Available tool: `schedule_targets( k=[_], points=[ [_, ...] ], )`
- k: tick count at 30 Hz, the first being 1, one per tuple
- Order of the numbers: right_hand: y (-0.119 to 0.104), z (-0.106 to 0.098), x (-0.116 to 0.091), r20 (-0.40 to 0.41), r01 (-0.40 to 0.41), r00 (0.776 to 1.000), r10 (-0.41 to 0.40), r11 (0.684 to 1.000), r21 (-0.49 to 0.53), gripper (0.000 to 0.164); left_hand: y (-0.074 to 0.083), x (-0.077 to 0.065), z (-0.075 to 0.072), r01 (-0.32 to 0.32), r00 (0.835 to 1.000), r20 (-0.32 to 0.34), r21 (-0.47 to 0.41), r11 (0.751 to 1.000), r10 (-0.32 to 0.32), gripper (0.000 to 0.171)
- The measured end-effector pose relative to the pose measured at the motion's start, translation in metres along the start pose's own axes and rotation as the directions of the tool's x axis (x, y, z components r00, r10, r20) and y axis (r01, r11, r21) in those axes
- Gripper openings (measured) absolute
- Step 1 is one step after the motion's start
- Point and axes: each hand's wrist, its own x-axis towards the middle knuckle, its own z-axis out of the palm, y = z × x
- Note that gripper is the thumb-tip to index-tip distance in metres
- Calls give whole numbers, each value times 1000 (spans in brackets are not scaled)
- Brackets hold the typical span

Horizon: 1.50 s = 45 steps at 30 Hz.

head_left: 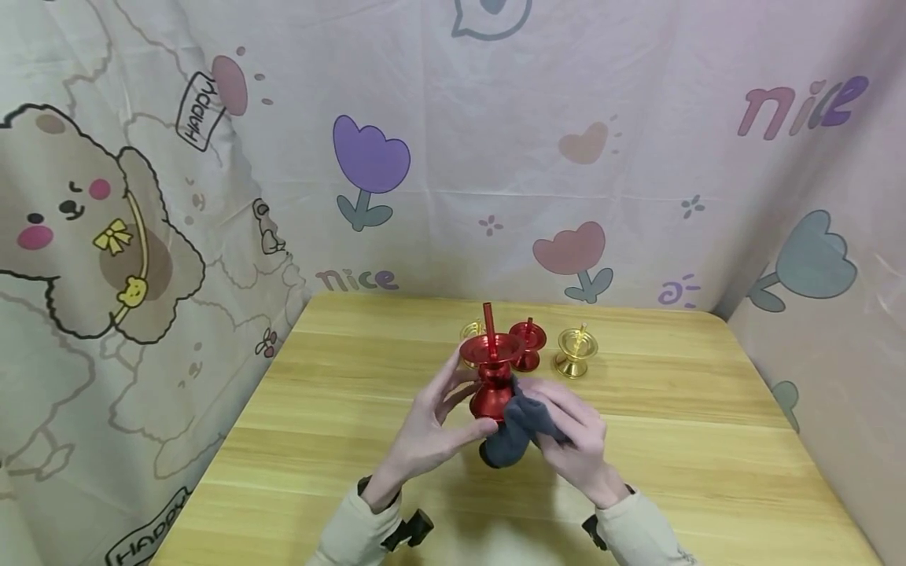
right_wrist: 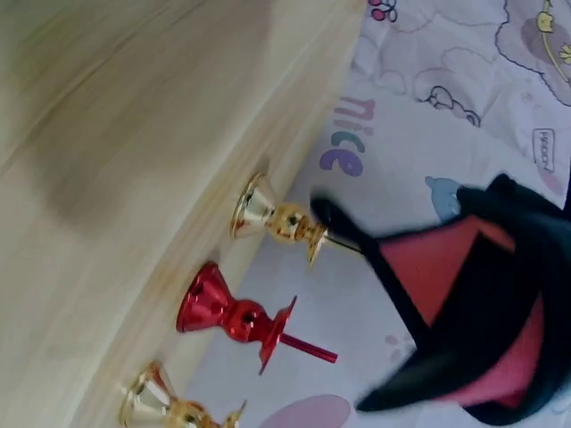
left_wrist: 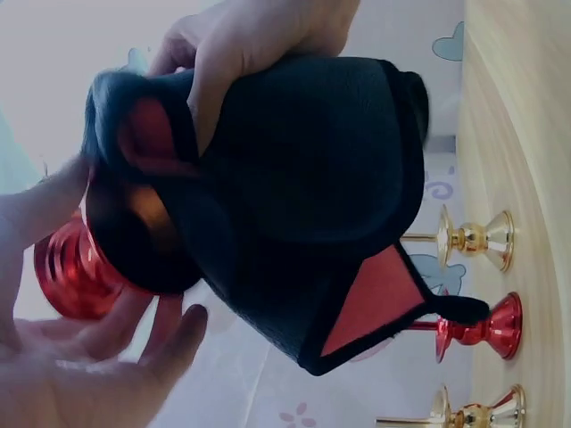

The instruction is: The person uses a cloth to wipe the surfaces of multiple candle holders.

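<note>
A shiny red candle holder (head_left: 491,393) with a dish and an upright rod is held off the table by my left hand (head_left: 432,432), its fingers and thumb around the base. My right hand (head_left: 576,432) grips a dark cloth (head_left: 520,428) against the holder's lower right side. In the left wrist view the cloth (left_wrist: 303,169) shows a red inner face and black edging, and it touches the rim of the holder's hollow base (left_wrist: 147,227). The right wrist view shows the cloth (right_wrist: 482,312) hanging loose; the right hand is out of sight there.
Behind the hands stand a second red candle holder (head_left: 528,346), a gold one (head_left: 575,351) to its right and another gold one (head_left: 470,330) partly hidden by the held holder. All rest on the wooden table (head_left: 340,393). A printed curtain (head_left: 453,181) hangs behind it.
</note>
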Motion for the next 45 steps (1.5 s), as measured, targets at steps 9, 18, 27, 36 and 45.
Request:
schedule_targets(
  k=[9,18,27,36,45],
  points=[
    [-3,1,7,49,98,994,-98,995,-4,14,-1,0,0,-71,997,-26,42,997,72,100],
    [1,-4,2,-33,-23,999,26,996,85,15,2,-1,0,-16,999,49,-105,994,21,89],
    [-3,3,8,-22,103,994,-104,994,-33,14,9,-4,12,-23,994,-111,-47,999,18,109],
    [-5,2,6,-59,32,998,-30,998,47,15,-2,-2,9,-121,989,-90,-4,993,120,96],
    [-9,12,7,-113,13,994,-8,999,42,19,8,-6,17,-164,964,-178,178,970,195,93]
  ],
)
